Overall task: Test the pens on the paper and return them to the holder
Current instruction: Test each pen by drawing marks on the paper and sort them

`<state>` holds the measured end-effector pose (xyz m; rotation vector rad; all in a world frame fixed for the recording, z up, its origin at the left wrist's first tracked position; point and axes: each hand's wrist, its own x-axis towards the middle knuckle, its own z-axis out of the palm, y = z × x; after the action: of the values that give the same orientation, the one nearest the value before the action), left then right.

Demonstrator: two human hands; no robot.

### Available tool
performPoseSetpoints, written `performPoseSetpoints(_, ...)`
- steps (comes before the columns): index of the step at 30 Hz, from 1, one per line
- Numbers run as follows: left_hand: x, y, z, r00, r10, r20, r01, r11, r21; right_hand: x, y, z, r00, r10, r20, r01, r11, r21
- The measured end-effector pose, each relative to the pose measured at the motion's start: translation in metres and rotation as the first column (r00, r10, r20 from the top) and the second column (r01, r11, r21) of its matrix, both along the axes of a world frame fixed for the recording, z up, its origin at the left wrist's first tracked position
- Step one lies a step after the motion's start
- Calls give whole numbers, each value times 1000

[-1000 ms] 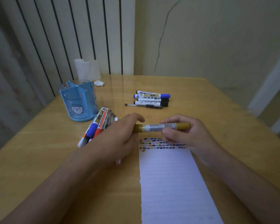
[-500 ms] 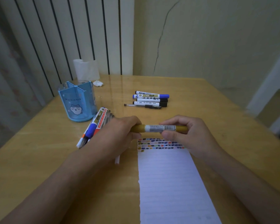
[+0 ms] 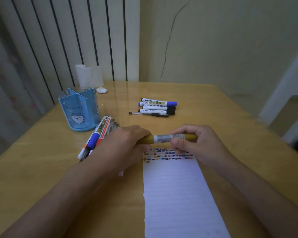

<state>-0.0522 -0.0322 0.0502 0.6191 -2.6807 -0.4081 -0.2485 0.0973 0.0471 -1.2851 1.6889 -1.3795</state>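
A gold marker (image 3: 169, 138) lies level between my two hands, just above the top of the lined paper (image 3: 177, 194). My left hand (image 3: 126, 146) grips its left end, which looks like the cap. My right hand (image 3: 194, 145) pinches the barrel and right end. Rows of small coloured test marks (image 3: 167, 155) fill the paper's top edge. The blue pen holder (image 3: 79, 109) stands at the left. A pile of pens (image 3: 100, 134) lies beside it, partly hidden by my left hand. Another group of markers (image 3: 157, 107) lies further back.
The wooden table (image 3: 222, 117) has a white paper roll (image 3: 89, 76) and a crumpled scrap (image 3: 101, 90) at its back left, against a striped wall panel. A white pen end (image 3: 121, 173) sticks out under my left hand.
Both hands and the gold marker have sunk slightly toward the paper. My left hand has closed further over the marker's left end.
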Motion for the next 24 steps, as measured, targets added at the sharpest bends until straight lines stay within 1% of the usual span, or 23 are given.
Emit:
performPoseSetpoints(2,1,-2,0,1000,-17,-11,17,999,-50,-4,0,1,1000,21,-21,-21,1000,8)
performPoseSetpoints(4,3,-2,1,1000,-4,-23,3,998,-56,-4,-1,0,998,28,-50,-29,1000,-6)
performPoseSetpoints(6,3,-2,2,1000,11,-2,-11,999,-48,-5,-3,-1,998,-6,-63,3,999,-44)
performPoseSetpoints(8,3,1,4,1000,-3,19,4,999,-40,-9,-5,-3,998,-43,-42,40,997,-67)
performPoseSetpoints(11,5,5,7,1000,-24,-13,24,1000,10,-13,-7,-9,995,-83,-55,80,995,-56)
performPoseSetpoints(13,8,5,9,999,-4,-39,3,1000,-18,-15,-8,-12,991,-102,-81,98,994,-55)
performPoseSetpoints(16,12,-3,12,994,106,-38,-111,985,-135,-16,-9,-15,986,-110,-129,106,994,-40)
performPoseSetpoints(20,16,-12,12,955,295,13,-288,940,-184,-16,-9,-19,972,-106,-211,105,994,-15)
performPoseSetpoints(24,14,-14,9,931,359,68,-339,918,-206,-16,-9,-22,954,-112,-278,119,993,6)
